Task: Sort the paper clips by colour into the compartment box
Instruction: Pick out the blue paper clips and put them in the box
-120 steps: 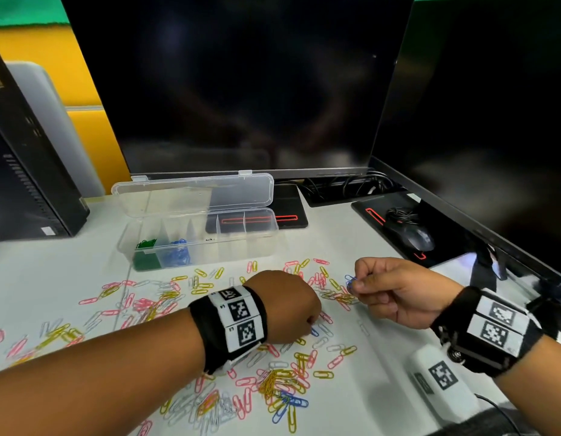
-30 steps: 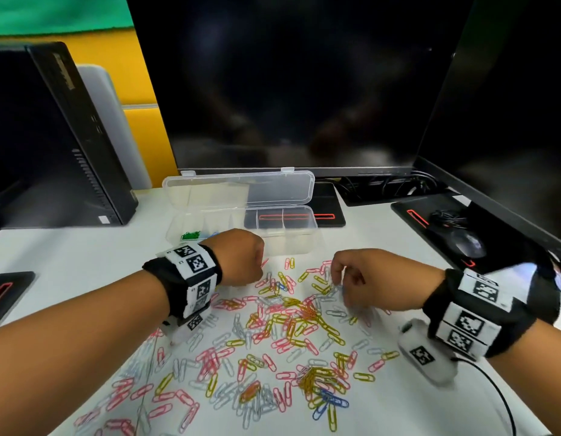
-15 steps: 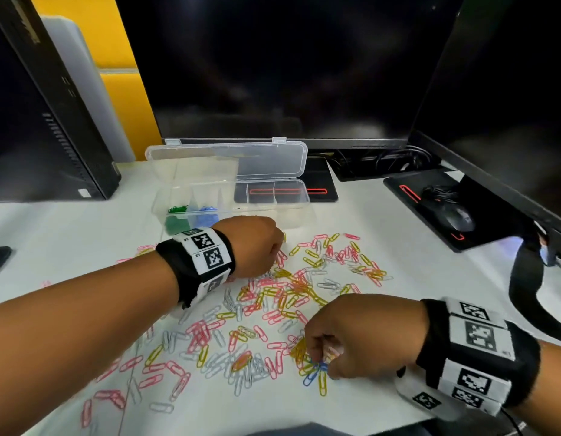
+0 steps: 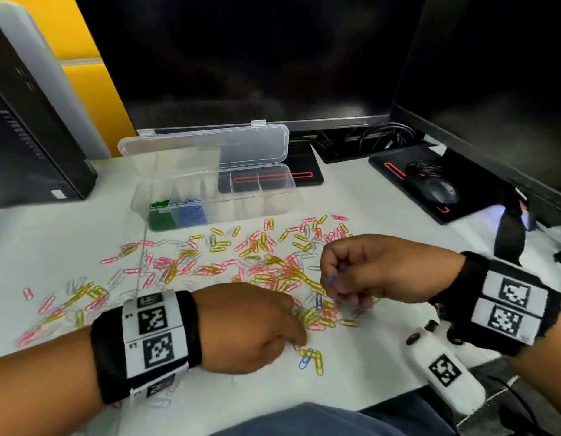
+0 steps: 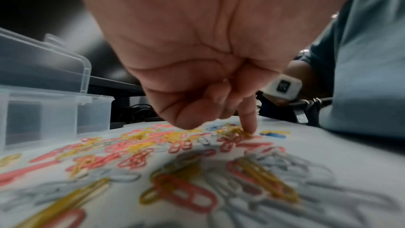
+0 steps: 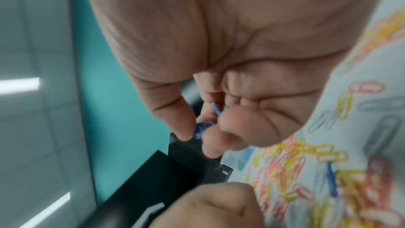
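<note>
Desk [image 4: 68, 247]: white surface, two dark monitors along the far edge, mouse [image 4: 438, 190] on a black pad toward the far right corner. Compartment box [image 4: 210, 196], clear plastic, lid open, stands at the far edge left of centre; its leftmost compartment holds green clips [image 4: 159, 212], the next one holds blue clips [image 4: 191, 210], the remaining compartments look unfilled. Loose paper clips [image 4: 210, 265] in pink, yellow and white lie scattered across the middle of the desk, from the left edge to under the hands. Left hand [image 4: 244, 328] sits low near the front edge, fingers curled, one fingertip [image 5: 249, 126] pressed down on yellow clips; it holds nothing visible. Right hand [image 4: 373, 269] is raised above the pile, right of centre, thumb and fingers pinching a blue paper clip [image 6: 202, 127]. A single blue clip [image 4: 305, 359] lies beside two yellow ones near the front edge, just by the left fingertips.
</note>
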The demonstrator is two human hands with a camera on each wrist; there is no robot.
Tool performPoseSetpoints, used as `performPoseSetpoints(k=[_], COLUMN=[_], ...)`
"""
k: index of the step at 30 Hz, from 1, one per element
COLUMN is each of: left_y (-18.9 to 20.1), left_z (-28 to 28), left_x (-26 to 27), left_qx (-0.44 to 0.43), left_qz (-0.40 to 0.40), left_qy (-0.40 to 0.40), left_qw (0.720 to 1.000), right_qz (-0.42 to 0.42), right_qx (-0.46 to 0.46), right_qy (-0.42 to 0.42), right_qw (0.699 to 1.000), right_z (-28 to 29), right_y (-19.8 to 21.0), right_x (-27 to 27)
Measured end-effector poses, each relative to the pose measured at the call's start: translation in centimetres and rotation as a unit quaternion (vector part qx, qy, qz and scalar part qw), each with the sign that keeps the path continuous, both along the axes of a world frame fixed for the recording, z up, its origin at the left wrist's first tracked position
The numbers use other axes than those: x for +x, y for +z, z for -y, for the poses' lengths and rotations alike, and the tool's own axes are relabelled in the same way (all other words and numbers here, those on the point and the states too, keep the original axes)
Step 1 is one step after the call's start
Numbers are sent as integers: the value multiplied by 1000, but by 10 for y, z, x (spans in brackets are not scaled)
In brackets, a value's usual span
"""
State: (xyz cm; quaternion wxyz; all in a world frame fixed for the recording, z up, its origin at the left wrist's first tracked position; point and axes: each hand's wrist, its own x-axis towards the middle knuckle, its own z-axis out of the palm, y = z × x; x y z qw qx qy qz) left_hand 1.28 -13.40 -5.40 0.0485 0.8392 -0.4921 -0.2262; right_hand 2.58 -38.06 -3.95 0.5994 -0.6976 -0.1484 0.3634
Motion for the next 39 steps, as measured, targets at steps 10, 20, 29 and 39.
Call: performPoseSetpoints(k=[10,20,29,39], left_y=[2,7,-9,-9], left_z=[1,6,28,4], left_x=[-2,-2,-14,2], left_qx=[-28,-7,108,-2], left_qz=[49,81,122,53], left_qy=[-8,28,9,77], left_qw=[998,996,987,996], right_qz=[-120,366,357,189], right_qx=[53,-447,-430,-238], right_qy=[-116,181,194,66], right_qw=[984,796,807,950], right_z=[7,-31,-27,-4], right_y=[-21,4,-3,3], right_x=[4,10,16,40])
